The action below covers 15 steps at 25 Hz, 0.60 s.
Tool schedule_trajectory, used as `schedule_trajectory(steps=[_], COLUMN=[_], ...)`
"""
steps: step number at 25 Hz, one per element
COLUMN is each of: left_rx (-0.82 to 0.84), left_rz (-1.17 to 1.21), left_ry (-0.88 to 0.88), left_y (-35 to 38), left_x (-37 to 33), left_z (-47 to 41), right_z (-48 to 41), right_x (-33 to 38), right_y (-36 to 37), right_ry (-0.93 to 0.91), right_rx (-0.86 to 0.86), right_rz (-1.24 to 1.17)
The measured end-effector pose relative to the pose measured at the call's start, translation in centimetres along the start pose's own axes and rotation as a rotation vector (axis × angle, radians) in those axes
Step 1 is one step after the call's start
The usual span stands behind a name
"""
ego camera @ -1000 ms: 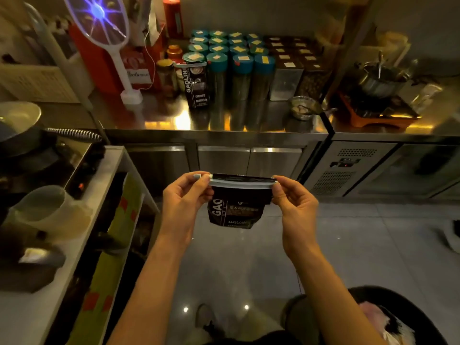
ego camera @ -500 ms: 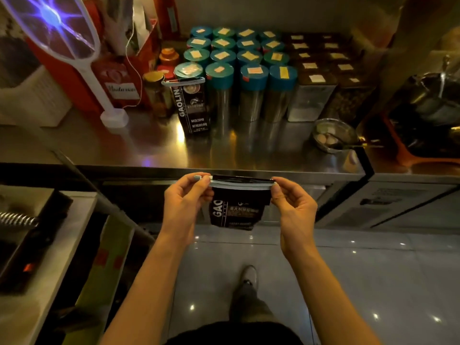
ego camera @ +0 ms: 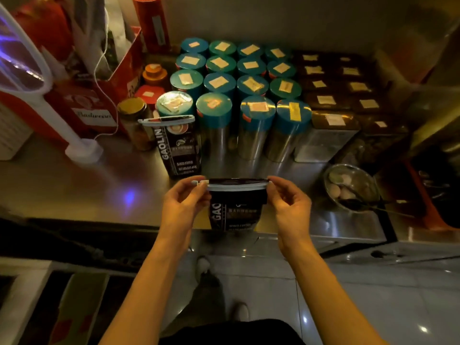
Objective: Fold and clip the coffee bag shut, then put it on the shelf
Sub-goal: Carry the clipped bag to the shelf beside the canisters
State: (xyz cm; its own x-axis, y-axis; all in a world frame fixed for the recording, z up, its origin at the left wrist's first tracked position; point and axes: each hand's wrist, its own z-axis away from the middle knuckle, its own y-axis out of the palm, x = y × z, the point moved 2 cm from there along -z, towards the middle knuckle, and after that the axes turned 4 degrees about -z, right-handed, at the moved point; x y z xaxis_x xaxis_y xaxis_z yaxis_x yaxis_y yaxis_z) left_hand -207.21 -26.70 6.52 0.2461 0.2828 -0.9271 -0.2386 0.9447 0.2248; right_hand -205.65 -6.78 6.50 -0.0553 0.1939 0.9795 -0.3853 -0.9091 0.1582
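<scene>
A steel counter [ego camera: 74,185] runs across the dim, warm-lit room, its brushed top catching a small blue glint. At its far left a white electric swatter [ego camera: 29,78] stands in a round base, its mesh glowing violet, with a red box [ego camera: 82,105] behind it and a thin white cord looping down. Next come a few small jars with yellow, orange and red lids, then a standing coffee bag [ego camera: 178,145], black with "GAOLIN" printed up its side and a white clip across its folded top. Behind and to the right of it, rows of teal-lidded canisters [ego camera: 254,95] with paper labels fill the back of the counter, followed by dark square tins [ego camera: 333,95] with the same labels. Farther right a small metal bowl [ego camera: 348,185] holds pale round pieces and a spoon.

Over the counter's front edge, the left hand [ego camera: 181,210] pinches the left end of a white clip [ego camera: 236,186] that runs along the folded top of the held coffee bag [ego camera: 236,210]; the right hand [ego camera: 291,207] pinches the right end. The bag hangs in the air between them, just in front of the standing one. Below, grey glossy floor tiles [ego camera: 373,307] reflect ceiling lights, and a shoe shows beside a low shelf unit at lower left.
</scene>
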Motion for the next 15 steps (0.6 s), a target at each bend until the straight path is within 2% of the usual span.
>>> schedule_trajectory(steps=[4, 7, 12, 15], left_rx=[0.013, 0.030, 0.026, -0.044], left_rz=[0.041, 0.119, 0.130, 0.081], left_ry=[-0.048, -0.137, -0.130, -0.131], left_y=[0.0, 0.4, 2.0, 2.2], left_x=[0.6, 0.2, 0.0, 0.6], left_z=[-3.6, -9.4, -13.6, -15.8], right_z=[-2.5, -6.8, -12.3, -14.6], right_x=[-1.0, -1.7, -2.7, -4.0], right_y=[1.4, 3.9, 4.9, 5.9], right_ry=[0.021, -0.014, 0.004, 0.054], right_rx=[-0.017, -0.065, -0.066, -0.051], right_rz=[0.031, 0.102, 0.185, 0.204])
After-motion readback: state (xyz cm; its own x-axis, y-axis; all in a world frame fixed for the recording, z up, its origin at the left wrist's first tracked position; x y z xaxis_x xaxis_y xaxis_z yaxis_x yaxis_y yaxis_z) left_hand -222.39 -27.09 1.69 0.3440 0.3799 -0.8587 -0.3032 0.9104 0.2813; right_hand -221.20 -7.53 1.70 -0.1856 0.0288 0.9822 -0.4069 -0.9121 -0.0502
